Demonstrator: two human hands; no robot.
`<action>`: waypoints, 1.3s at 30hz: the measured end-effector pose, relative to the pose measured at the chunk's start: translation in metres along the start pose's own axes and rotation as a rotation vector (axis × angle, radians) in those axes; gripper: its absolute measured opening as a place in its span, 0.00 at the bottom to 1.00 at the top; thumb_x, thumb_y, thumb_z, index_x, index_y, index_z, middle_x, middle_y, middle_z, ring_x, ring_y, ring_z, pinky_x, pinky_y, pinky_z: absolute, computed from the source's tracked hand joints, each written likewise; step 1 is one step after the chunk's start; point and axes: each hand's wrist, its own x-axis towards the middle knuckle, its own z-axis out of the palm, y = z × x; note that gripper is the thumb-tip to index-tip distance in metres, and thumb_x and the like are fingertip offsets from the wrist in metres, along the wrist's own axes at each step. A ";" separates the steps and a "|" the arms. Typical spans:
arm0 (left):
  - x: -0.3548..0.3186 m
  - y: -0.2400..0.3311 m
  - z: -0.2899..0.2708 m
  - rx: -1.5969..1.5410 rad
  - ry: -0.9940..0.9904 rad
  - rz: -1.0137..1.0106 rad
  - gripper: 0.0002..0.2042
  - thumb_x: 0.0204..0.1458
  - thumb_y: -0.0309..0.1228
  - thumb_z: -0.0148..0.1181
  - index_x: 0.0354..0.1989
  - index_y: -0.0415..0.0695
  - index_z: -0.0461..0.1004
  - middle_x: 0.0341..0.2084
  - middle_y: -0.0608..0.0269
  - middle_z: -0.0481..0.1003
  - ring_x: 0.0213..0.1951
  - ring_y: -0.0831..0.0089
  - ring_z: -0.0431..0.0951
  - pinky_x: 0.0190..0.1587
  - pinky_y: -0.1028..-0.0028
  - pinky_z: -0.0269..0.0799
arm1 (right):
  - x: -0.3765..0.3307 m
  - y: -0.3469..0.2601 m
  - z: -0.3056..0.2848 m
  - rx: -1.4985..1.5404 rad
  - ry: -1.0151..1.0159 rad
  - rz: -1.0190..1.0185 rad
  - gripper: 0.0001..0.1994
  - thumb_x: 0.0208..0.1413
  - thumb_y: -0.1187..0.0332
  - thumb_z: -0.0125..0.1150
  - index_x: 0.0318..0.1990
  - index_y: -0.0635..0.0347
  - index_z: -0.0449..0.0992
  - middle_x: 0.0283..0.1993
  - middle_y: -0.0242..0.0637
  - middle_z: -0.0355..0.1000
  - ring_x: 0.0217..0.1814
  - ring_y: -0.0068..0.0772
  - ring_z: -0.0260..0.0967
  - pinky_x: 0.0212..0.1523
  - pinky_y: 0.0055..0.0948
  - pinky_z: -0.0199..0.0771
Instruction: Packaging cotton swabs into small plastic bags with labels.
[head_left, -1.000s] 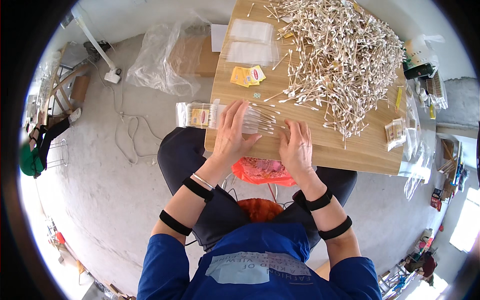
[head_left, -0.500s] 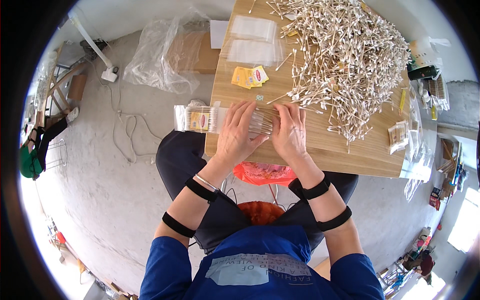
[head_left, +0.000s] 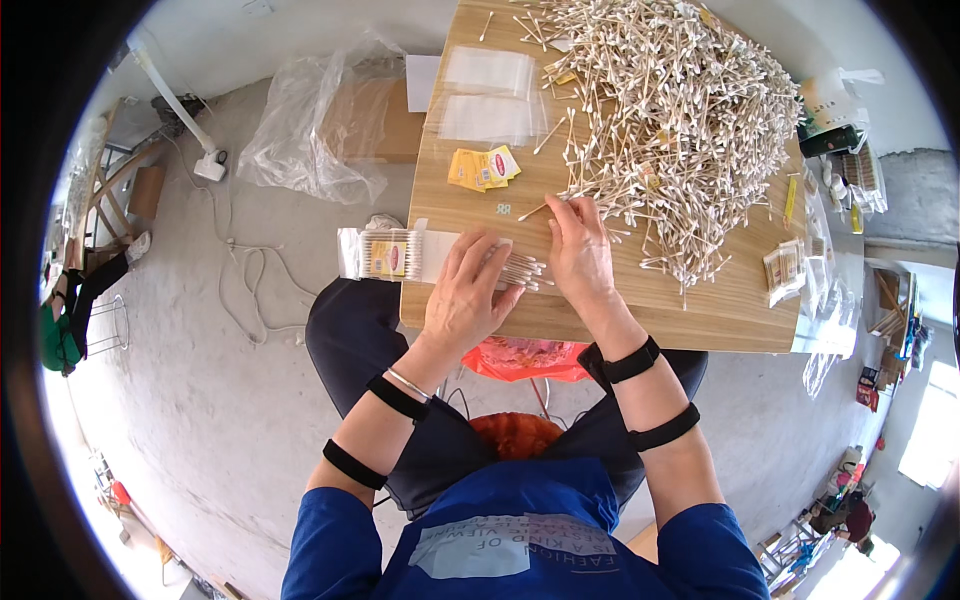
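Note:
My left hand (head_left: 468, 287) is closed over a small bundle of cotton swabs (head_left: 524, 270) near the table's front edge. The white tips stick out to the right of its fingers. Close to the bundle, my right hand (head_left: 582, 252) pinches the end of a single cotton swab (head_left: 533, 211) at the tabletop. Left of my left hand lies a clear packet of swabs (head_left: 386, 254) with a yellow card inside, at the table's left edge. A pale strip (head_left: 434, 256) shows between that packet and my hand. My left palm hides part of the bundle.
A large heap of loose swabs (head_left: 690, 120) covers the table's (head_left: 640, 310) far right. Yellow cards (head_left: 482, 168) and clear bags (head_left: 487, 95) lie at the far left. Packed swabs (head_left: 785, 272) sit near the right edge. A cardboard box (head_left: 375, 120) stands on the floor.
My right hand has come off the bundle and moved up to the single swab. My left hand stays on the bundle, whose tips now show more. The whole view has shifted slightly.

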 end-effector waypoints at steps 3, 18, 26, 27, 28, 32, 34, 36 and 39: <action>-0.001 0.001 0.001 0.015 0.004 0.002 0.26 0.40 0.31 0.70 0.51 0.42 0.72 0.51 0.55 0.69 0.57 0.54 0.66 0.60 0.59 0.65 | 0.010 0.002 0.000 -0.022 -0.033 0.063 0.11 0.54 0.74 0.58 0.45 0.56 0.75 0.41 0.41 0.65 0.40 0.46 0.69 0.38 0.42 0.74; -0.001 0.000 0.001 0.020 -0.012 -0.016 0.31 0.40 0.30 0.68 0.56 0.40 0.66 0.58 0.52 0.65 0.62 0.54 0.62 0.64 0.58 0.59 | -0.024 -0.031 0.016 -0.087 0.010 -0.123 0.04 0.50 0.73 0.59 0.34 0.56 0.75 0.38 0.36 0.66 0.44 0.44 0.64 0.44 0.42 0.67; 0.000 0.001 -0.001 0.059 -0.051 0.039 0.27 0.45 0.31 0.66 0.56 0.40 0.67 0.57 0.53 0.66 0.62 0.55 0.62 0.66 0.57 0.55 | -0.030 0.025 -0.032 -0.245 0.156 0.165 0.11 0.47 0.73 0.64 0.40 0.55 0.74 0.42 0.40 0.66 0.48 0.47 0.63 0.48 0.43 0.65; 0.001 0.001 -0.001 0.052 -0.051 0.043 0.27 0.45 0.31 0.66 0.55 0.40 0.68 0.57 0.53 0.66 0.62 0.55 0.62 0.66 0.57 0.56 | -0.030 0.026 -0.033 -0.245 0.157 0.166 0.11 0.47 0.73 0.64 0.40 0.55 0.74 0.42 0.40 0.66 0.48 0.47 0.63 0.48 0.43 0.65; 0.001 0.001 -0.002 0.053 -0.052 0.044 0.27 0.45 0.31 0.66 0.55 0.40 0.68 0.57 0.53 0.66 0.62 0.55 0.62 0.66 0.57 0.56 | -0.029 0.027 -0.033 -0.242 0.192 0.201 0.11 0.47 0.73 0.64 0.40 0.56 0.74 0.43 0.40 0.66 0.49 0.48 0.62 0.49 0.44 0.64; 0.002 0.003 -0.001 0.061 -0.043 0.043 0.26 0.45 0.31 0.66 0.54 0.40 0.68 0.56 0.53 0.66 0.61 0.55 0.63 0.66 0.57 0.56 | -0.030 0.033 -0.031 -0.216 0.242 0.233 0.09 0.48 0.73 0.64 0.37 0.57 0.73 0.43 0.41 0.65 0.50 0.49 0.61 0.51 0.44 0.64; 0.001 0.004 -0.001 0.062 -0.038 0.048 0.25 0.44 0.30 0.66 0.54 0.40 0.68 0.56 0.54 0.66 0.61 0.55 0.63 0.65 0.57 0.57 | -0.030 0.037 -0.029 -0.195 0.202 0.224 0.08 0.48 0.73 0.64 0.36 0.58 0.73 0.43 0.41 0.65 0.50 0.49 0.61 0.51 0.44 0.64; 0.001 0.005 -0.003 0.051 -0.030 0.035 0.25 0.44 0.30 0.66 0.53 0.40 0.69 0.54 0.54 0.67 0.59 0.54 0.64 0.64 0.57 0.60 | -0.030 0.038 -0.028 -0.173 0.161 0.214 0.07 0.49 0.72 0.64 0.35 0.58 0.72 0.43 0.41 0.65 0.50 0.49 0.61 0.51 0.44 0.64; 0.002 0.006 -0.003 0.040 -0.005 0.042 0.25 0.43 0.30 0.66 0.52 0.40 0.69 0.53 0.54 0.67 0.58 0.53 0.65 0.62 0.57 0.61 | -0.030 0.031 -0.025 -0.163 0.142 0.151 0.06 0.48 0.73 0.63 0.34 0.58 0.72 0.41 0.40 0.65 0.48 0.48 0.62 0.48 0.43 0.66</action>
